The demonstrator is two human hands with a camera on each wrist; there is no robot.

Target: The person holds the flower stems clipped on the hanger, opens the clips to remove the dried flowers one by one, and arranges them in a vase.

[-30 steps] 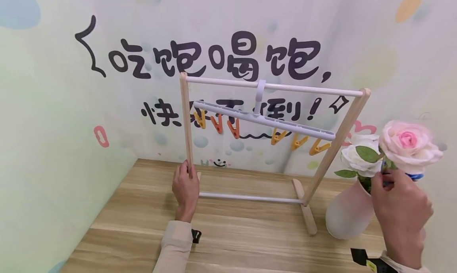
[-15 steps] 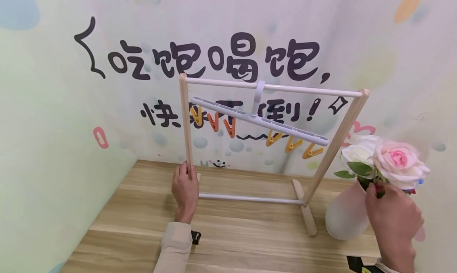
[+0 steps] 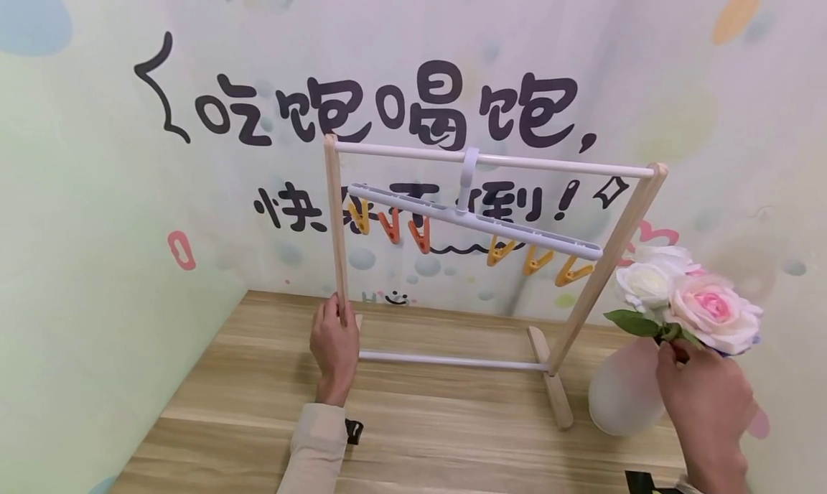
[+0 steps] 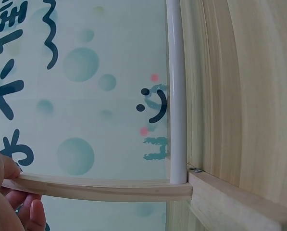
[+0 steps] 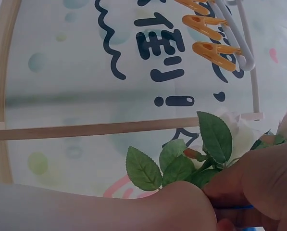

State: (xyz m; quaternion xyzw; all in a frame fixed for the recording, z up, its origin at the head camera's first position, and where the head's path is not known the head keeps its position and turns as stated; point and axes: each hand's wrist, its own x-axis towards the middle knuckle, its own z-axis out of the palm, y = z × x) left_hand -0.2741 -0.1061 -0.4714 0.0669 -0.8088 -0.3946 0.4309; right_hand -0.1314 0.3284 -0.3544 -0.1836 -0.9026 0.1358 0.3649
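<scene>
My left hand (image 3: 334, 347) grips the left post (image 3: 337, 235) of a small wooden drying rack low down; in the left wrist view, thumb and fingers lie on either side of that post (image 4: 100, 188). At the right, my right hand (image 3: 707, 397) pinches the stem of a pink rose (image 3: 716, 311), its bloom just above the mouth of a pale vase (image 3: 623, 393). Beside it stands a white rose (image 3: 649, 282) with green leaves (image 5: 143, 168). My fingers hide most of the stem and part of the vase's rim. A blue bit shows behind the hand.
A pale hanger (image 3: 517, 230) hangs tilted from the rack's top bar (image 3: 400, 151), its right end lower. Several yellow and orange clips (image 3: 390, 226) dangle from it. The rack's right foot (image 3: 558, 401) stands close to the vase on the wooden table (image 3: 452, 422). A printed wall backs everything.
My right hand has moved down and left with the pink rose, which now sits lower, close beside the white rose. The hanger has swung slightly. My left hand has stayed on the post.
</scene>
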